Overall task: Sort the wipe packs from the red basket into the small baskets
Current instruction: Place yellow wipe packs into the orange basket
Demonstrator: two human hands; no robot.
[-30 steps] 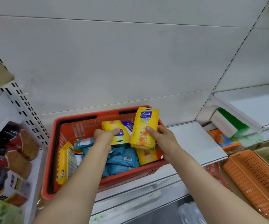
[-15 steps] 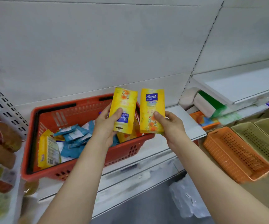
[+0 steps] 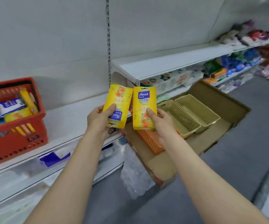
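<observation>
My left hand (image 3: 98, 118) grips a yellow wipe pack (image 3: 118, 101) held upside down. Beside it, my right hand (image 3: 161, 122) grips a second yellow wipe pack (image 3: 144, 105) upright, its blue label on top. Both packs hang in the air above the orange small basket (image 3: 151, 140). Two beige small baskets (image 3: 179, 117) (image 3: 198, 109) lie to its right in a flat cardboard box (image 3: 219, 97). The red basket (image 3: 15, 136) stands on the white shelf at the left, with yellow, blue and white packs inside.
A white upper shelf (image 3: 171, 63) juts out above the box, with packaged goods under it and further right. A clear plastic bag (image 3: 135, 172) lies on the grey floor (image 3: 251, 135) by the box. A blue tag hangs under the basket's shelf.
Both hands carried their yellow packs rightwards, away from the red basket, to above the orange basket. The view swung right, so the red basket now sits at the far left.
</observation>
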